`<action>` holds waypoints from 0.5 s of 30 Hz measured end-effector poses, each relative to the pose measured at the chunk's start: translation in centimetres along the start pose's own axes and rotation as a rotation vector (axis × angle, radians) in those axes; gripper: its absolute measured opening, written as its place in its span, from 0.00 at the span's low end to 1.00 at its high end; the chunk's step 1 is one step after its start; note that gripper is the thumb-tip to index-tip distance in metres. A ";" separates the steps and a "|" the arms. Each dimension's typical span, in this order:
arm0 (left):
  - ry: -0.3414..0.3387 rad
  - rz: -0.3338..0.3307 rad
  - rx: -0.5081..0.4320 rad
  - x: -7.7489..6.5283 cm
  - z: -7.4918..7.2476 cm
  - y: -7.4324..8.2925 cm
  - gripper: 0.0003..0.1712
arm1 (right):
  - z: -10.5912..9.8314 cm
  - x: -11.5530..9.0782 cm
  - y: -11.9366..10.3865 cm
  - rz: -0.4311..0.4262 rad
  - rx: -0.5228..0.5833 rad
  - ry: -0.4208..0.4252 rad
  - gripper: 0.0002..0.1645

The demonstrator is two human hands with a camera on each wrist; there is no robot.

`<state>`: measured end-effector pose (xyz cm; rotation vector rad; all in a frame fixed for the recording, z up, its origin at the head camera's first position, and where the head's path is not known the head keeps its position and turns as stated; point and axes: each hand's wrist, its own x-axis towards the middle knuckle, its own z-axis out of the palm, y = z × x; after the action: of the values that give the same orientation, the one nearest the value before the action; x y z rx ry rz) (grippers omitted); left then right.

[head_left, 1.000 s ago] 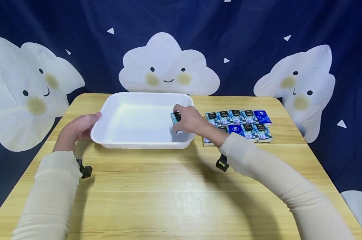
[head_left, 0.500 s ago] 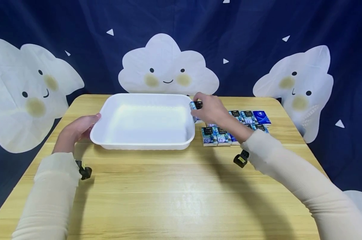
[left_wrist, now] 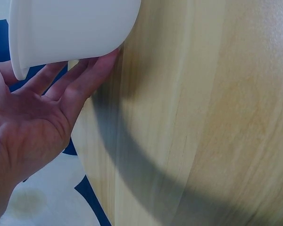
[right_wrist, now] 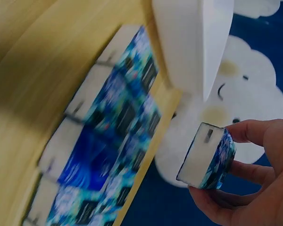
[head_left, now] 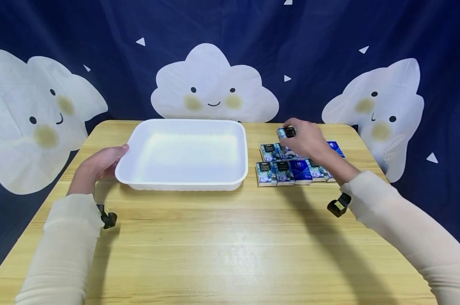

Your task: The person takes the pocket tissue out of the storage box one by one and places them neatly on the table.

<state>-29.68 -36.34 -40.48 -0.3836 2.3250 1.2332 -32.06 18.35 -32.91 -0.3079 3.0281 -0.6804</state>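
In the head view, my left hand (head_left: 102, 162) holds the left side of a white plastic tray (head_left: 181, 185), thumb at the rim. The left wrist view has the fingers against the outer wall of the tray (left_wrist: 75, 33). My right hand (head_left: 309, 137) grips a small pocket tissue pack (head_left: 283, 134) with a blue floral print, raised above the back row of similar packs. The right wrist view shows this tissue pack (right_wrist: 198, 155) between thumb and fingers, clear of the table. Below it, two rows of tissue packs (head_left: 265, 173) lie side by side, partly hidden by my right hand and forearm.
The wooden table (head_left: 199, 245) carries the tray at back left and the packs to its right. A plain blue pack (head_left: 300, 170) lies among the floral ones in the front row. A dark blue curtain (head_left: 306, 38) with cloud prints hangs behind the table's far edge.
My right hand has carried the floral tissue pack from over the tray's right end, out past the rim, to above the rows of packs. My left hand and the tray have stayed put.
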 end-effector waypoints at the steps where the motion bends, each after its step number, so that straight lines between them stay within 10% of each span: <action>1: -0.001 0.003 -0.002 0.0 0.0 0.0 0.50 | -0.2 -0.1 0.5 0.015 -0.008 0.002 0.32; 15: -0.004 0.013 -0.003 0.1 0.0 -0.1 0.50 | -1.9 -2.2 7.6 0.159 -0.071 -0.001 0.37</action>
<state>-29.73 -36.36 -40.61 -0.3671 2.3259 1.2425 -31.44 26.37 -34.45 -0.0678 3.0380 -0.5617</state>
